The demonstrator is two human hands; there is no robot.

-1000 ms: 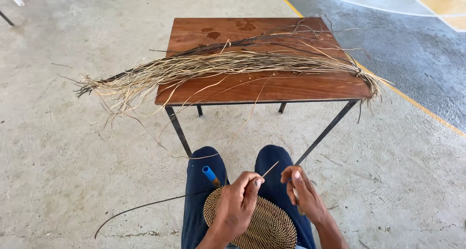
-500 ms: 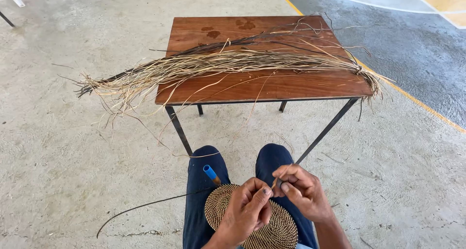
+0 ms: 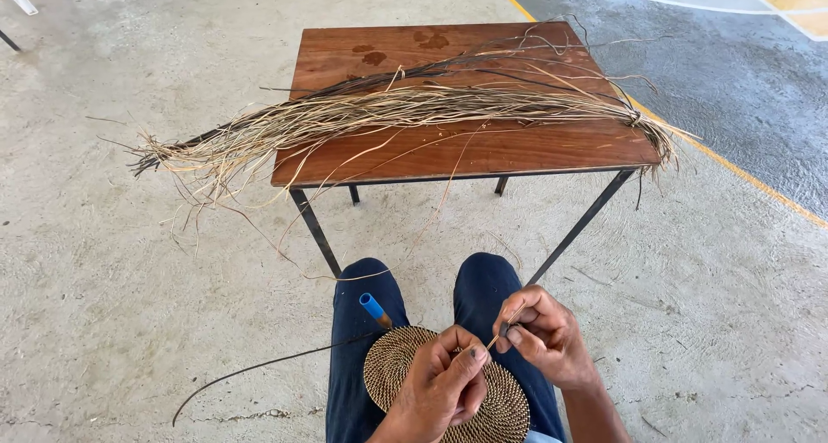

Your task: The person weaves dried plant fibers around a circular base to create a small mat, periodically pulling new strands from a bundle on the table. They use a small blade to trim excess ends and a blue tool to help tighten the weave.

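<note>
From the head view, the left hand (image 3: 444, 383) is resting on the woven disc (image 3: 405, 365), which is lying flat on the person's lap, fingers curled with the thumb pressing near the disc's middle. The right hand (image 3: 543, 335) is pinching a thin strand (image 3: 494, 339) just right of the left thumb, the strand slanting up toward the right. A blue-capped tool (image 3: 373, 307) is sticking out beyond the disc's far left edge. Ahead, the desk (image 3: 483, 150) is carrying a long fibre bundle (image 3: 388, 115) lying crosswise, overhanging on the left.
</note>
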